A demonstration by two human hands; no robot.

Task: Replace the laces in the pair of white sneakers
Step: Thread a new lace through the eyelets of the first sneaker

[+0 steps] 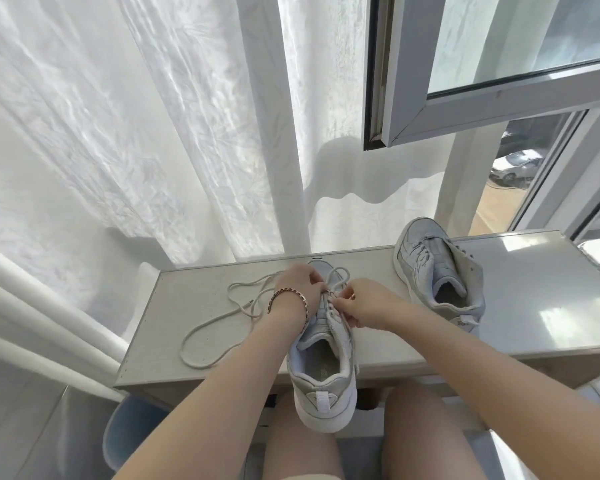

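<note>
Sneaker (321,382) lace (338,277) in right hand (368,303) grip

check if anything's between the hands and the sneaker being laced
Nothing visible does. The left hand grips the near sneaker and the right hand pinches its lace at the eyelets. The other sneaker lies apart to the right.

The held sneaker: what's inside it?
Only a dark insole shows through the near sneaker's opening. The toe space is hidden beneath its front, where the left hand grips it and the right hand pinches the lace.
</note>
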